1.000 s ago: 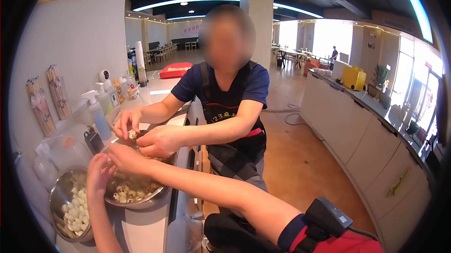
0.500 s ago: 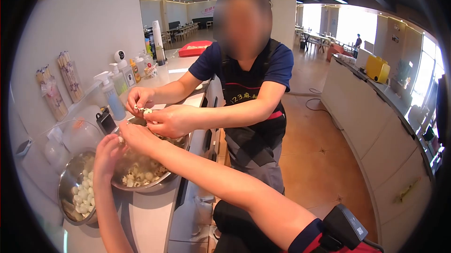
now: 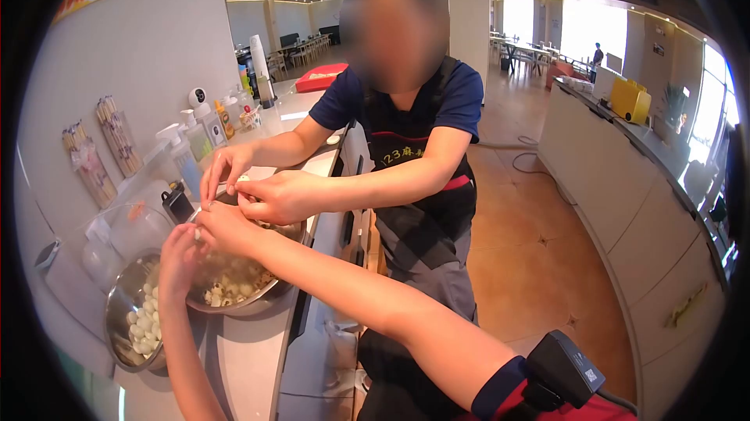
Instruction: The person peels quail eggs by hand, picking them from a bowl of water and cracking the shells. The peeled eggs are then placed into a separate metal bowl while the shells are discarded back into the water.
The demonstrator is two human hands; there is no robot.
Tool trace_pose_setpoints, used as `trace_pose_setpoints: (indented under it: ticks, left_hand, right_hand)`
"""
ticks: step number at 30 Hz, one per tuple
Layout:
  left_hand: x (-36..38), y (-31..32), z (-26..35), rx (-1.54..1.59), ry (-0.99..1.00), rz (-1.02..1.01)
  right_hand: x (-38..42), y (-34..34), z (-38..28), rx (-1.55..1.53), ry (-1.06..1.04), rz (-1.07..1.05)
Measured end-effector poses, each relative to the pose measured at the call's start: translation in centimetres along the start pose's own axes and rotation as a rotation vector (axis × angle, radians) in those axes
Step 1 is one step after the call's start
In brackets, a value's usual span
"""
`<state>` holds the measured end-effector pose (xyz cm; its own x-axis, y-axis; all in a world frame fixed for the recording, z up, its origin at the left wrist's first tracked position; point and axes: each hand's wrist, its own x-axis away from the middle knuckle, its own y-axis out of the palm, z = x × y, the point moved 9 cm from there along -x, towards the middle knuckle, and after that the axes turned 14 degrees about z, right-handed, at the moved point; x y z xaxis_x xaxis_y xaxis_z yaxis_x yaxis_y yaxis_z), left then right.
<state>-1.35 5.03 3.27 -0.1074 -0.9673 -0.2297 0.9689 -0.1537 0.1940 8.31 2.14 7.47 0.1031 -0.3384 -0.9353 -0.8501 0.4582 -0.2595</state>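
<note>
My left hand (image 3: 180,253) and my right hand (image 3: 228,227) meet over a steel bowl (image 3: 262,306) that holds shells and small eggs. Both hands have their fingers bent together around a small pale piece, too hidden to name surely. Left of them, a second steel bowl (image 3: 117,308) holds several peeled white eggs (image 3: 146,323). Just beyond my hands, a co-worker's two hands (image 3: 285,196) hold a small pale egg (image 3: 243,179) above the far side of the shell bowl.
A co-worker (image 3: 410,120) in a dark apron stands opposite. Spray bottles (image 3: 181,157), a black device (image 3: 177,202) and a red box (image 3: 321,77) line the counter. Chopstick bundles (image 3: 87,163) hang on the left wall. A long cabinet (image 3: 594,187) stands at the right.
The co-worker's fingers have shifted, and a smooth pale egg shows where speckled shell pieces were. My hands stay close together over the bowl. The view has shifted slightly.
</note>
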Motion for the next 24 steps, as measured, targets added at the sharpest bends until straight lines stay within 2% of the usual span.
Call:
trace_pose_setpoints:
  ticks: [3, 13, 15, 18, 24]
  left_hand:
    - [0.0, -0.5, -0.2, 0.002, -0.055, 0.048]
    - [0.1, -0.4, -0.8, 0.031, -0.123, 0.016]
    - [0.0, -0.5, -0.8, -0.006, -0.116, 0.0]
    - [0.4, -0.2, -0.4, -0.038, -0.102, 0.008]
    - [-0.2, -0.4, -0.6, 0.018, -0.076, -0.012]
  right_hand:
    - [-0.2, 0.0, 0.5, -0.054, 0.104, 0.013]
    - [-0.1, 0.3, -0.6, -0.122, 0.025, 0.019]
    - [0.3, 1.1, 0.7, -0.016, 0.164, -0.092]
    - [0.2, 0.7, -0.1, -0.024, 0.063, -0.058]
    - [0.3, 1.0, 0.2, -0.051, 0.033, -0.019]
